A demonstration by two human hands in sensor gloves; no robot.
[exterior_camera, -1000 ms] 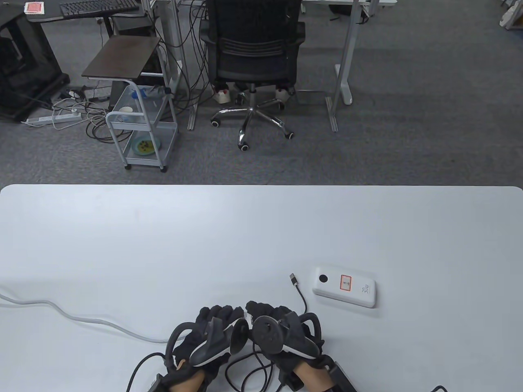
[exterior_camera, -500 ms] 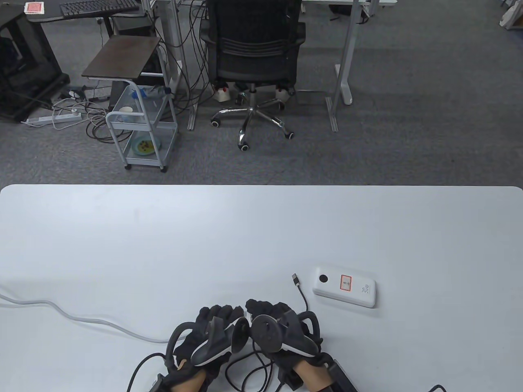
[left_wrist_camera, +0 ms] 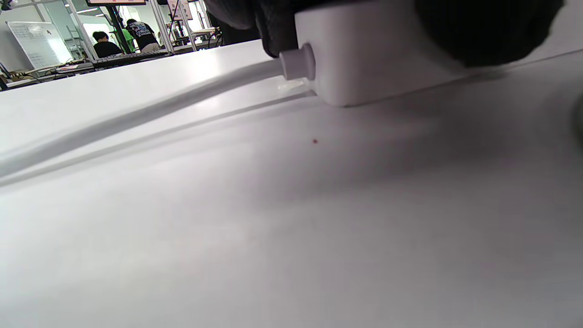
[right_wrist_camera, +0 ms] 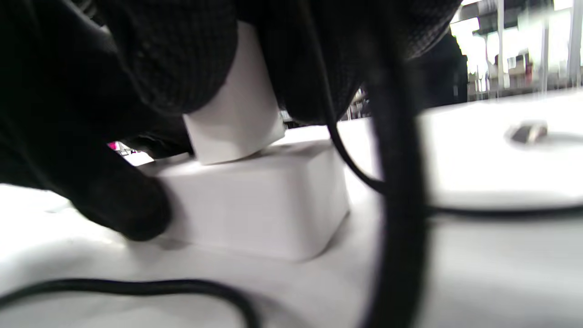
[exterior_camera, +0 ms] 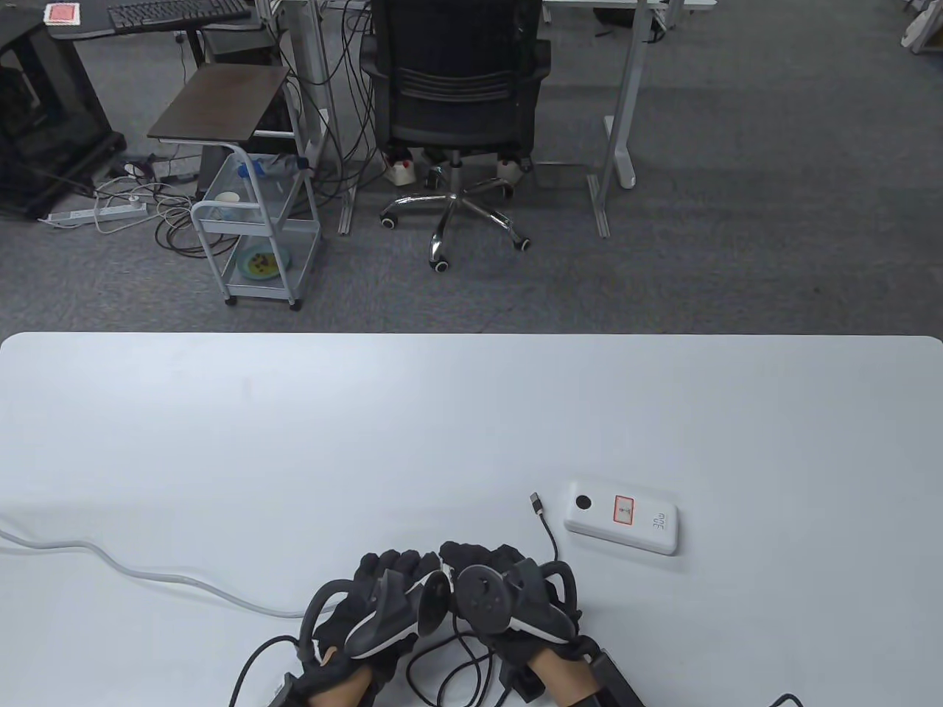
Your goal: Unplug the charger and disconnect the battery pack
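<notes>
Little has shifted in the past second: only the black cable's loose plug (exterior_camera: 537, 503) lies slightly farther right, near the white battery pack (exterior_camera: 622, 517), labelled "30w", on the tabletop (exterior_camera: 442, 427). At the near edge, the right hand (exterior_camera: 508, 596) pinches the white charger (right_wrist_camera: 234, 120) seated in a white socket block (right_wrist_camera: 255, 205); the left hand (exterior_camera: 383, 604) presses that block down beside its white cord (exterior_camera: 147, 574)

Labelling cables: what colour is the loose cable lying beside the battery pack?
Black cable, with a silver plug tip; the table view shows it best.
</notes>
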